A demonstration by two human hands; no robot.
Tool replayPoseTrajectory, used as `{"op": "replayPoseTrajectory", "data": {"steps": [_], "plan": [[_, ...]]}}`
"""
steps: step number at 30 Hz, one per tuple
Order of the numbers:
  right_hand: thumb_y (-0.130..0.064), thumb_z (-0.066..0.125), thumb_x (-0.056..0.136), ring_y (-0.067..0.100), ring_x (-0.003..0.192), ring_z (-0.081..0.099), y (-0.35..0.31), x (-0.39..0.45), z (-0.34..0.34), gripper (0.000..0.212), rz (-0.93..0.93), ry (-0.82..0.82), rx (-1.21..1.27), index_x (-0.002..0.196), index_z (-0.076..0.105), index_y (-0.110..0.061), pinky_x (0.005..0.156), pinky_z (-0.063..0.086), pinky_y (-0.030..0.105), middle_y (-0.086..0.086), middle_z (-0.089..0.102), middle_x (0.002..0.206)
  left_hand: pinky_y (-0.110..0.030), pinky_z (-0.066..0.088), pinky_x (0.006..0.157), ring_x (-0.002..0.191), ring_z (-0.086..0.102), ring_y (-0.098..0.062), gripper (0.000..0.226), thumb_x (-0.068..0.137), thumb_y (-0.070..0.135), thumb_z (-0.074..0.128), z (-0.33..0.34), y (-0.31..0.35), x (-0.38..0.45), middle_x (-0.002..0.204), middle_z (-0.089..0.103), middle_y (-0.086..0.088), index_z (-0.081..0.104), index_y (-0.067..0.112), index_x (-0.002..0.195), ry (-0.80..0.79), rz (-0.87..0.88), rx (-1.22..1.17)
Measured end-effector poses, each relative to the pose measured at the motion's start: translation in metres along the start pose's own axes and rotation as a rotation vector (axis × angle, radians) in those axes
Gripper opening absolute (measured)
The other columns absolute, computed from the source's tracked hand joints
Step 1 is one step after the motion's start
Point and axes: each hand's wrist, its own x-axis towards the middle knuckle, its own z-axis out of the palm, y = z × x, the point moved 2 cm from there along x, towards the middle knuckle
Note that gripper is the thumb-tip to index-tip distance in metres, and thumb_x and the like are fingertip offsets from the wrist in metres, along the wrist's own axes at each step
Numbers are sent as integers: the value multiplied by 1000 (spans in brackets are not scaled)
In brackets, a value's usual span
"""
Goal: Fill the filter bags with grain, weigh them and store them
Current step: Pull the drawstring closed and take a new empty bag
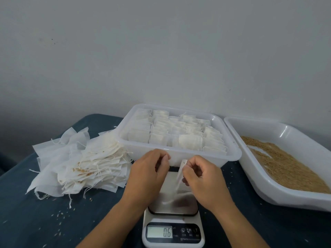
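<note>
Head view, from the left: a loose heap of empty filter bags (78, 165) lies on the dark blue tablecloth (32, 221), thin white squares with drawstrings, a few brown grains caught on them and more scattered on the cloth in front. Too many overlap to count. At the middle, the left hand (146, 178) has its fingers curled, pinching near the top of a single filter bag (180, 174); the right hand (204, 181) pinches the bag's other side. That bag is white, flimsy and blurred, hanging over the steel platform of one kitchen scale (172, 228), whose display reads 0.6. Just behind the hands sits a translucent storage tray (231, 156) packed with rows of filled bags (179, 131), its front rim close to the knuckles. On the right, a second white tray (250, 178) holds loose grain (288, 167), near the storage tray, its far side cut by the frame's edge. Two trays in all.
</note>
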Motion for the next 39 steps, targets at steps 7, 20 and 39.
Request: {"op": "replayPoseTrajectory", "data": {"steps": [7,20,39], "plan": [[-20,66,96,15,68,72,-3,-1,-2,17,22,46,106,79,67,-18,69,62,41,-2,73,71,-14,50,69,83,66,-9,20,95,42,63,-5,6,-4,89,67,16,69,31,111,-100,-15,-226],[-9,63,93,17,69,73,-1,-1,-2,17,-11,-18,120,77,64,-12,65,61,33,5,72,73,-14,52,67,75,70,-6,21,94,11,69,5,6,-7,81,74,13,73,32,93,-148,-176,-352],[-29,65,89,3,55,52,-3,-4,-1,18,-597,-127,-444,105,64,-22,52,51,25,-18,63,103,-14,52,66,74,69,-8,27,86,14,76,-6,4,-3,82,72,12,64,36,93,-65,-249,-424]]}}
